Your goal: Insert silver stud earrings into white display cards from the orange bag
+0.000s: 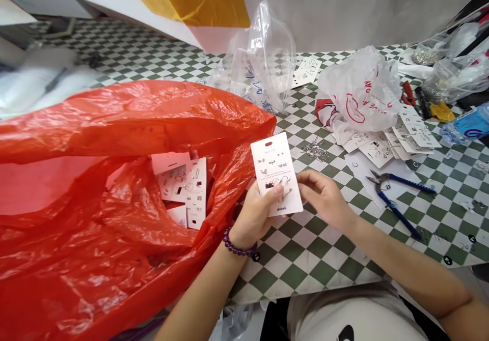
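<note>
Earring card [268, 151] is clasped between closed fingers of the left hand [255, 211] at the frame's centre in the head view. The right hand [324, 198] is half-curled at its right edge; whether anything is pinched cannot be told. Silvery earrings [282, 165] are already mounted. Filled cards [196, 193] in the red plastic bag [171, 96], left, are presumably finished; loose metal pieces [316, 150], right of centre, are apparently unmounted.
</note>
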A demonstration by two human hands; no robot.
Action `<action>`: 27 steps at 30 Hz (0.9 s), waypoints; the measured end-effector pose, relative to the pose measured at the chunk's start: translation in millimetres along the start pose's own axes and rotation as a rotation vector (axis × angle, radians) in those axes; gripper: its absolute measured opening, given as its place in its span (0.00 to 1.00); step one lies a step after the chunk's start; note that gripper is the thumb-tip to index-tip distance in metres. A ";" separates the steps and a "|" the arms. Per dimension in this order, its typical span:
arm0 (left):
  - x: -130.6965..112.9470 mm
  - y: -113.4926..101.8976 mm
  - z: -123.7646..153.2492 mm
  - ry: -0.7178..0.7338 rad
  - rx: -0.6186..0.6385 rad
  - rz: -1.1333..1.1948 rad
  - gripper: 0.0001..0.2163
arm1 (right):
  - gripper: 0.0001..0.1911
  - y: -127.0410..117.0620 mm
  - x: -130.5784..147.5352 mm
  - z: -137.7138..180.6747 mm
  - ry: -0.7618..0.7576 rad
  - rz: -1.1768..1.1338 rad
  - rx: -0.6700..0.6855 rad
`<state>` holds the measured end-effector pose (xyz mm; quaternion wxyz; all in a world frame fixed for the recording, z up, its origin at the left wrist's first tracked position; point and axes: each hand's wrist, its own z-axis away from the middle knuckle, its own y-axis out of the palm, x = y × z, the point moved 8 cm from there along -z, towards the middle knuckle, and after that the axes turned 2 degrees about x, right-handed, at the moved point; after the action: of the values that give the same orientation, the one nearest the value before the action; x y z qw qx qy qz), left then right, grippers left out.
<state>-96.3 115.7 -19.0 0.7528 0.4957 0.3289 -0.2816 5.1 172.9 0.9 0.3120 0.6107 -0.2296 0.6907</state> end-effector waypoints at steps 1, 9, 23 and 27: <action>-3.9 -3.1 0.0 0.000 -0.024 -0.016 0.19 | 0.07 -12.8 0.8 -2.6 -0.009 0.149 -0.033; -36.0 -16.3 9.2 0.314 -0.174 -0.106 0.17 | 0.09 -59.5 9.3 -6.0 -0.099 1.144 0.096; -38.9 -18.2 6.4 0.503 -0.203 -0.281 0.14 | 0.09 -41.0 3.8 -12.4 -0.259 1.484 0.218; -36.6 -19.0 5.2 0.498 -0.219 -0.267 0.14 | 0.09 -42.4 7.7 -11.6 -0.237 1.364 0.179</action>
<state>-132.3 107.8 0.2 0.6543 0.4179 0.5939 -0.2108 26.6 211.8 4.0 -0.2700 0.4245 -0.5366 0.6774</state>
